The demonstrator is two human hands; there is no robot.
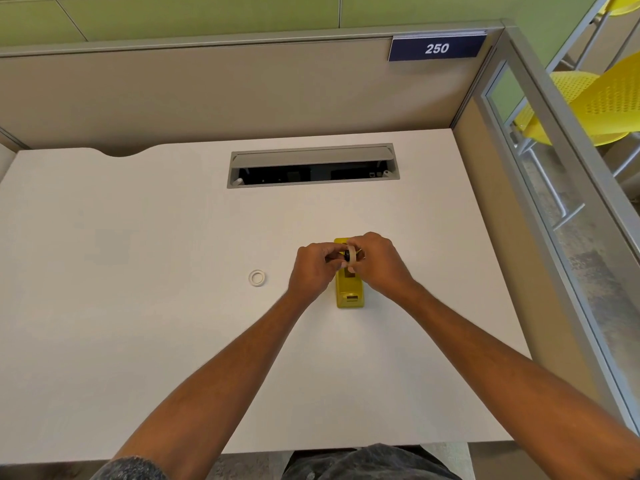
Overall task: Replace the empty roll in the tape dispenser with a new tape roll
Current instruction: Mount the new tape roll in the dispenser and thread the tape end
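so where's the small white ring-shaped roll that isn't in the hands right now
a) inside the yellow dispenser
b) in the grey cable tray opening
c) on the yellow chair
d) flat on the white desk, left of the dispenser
d: the small white ring-shaped roll lies flat on the white desk, apart from both hands, left of the yellow plastic tape dispenser.

Office cubicle, partition walls, no. sign 250, desk w/ cable port
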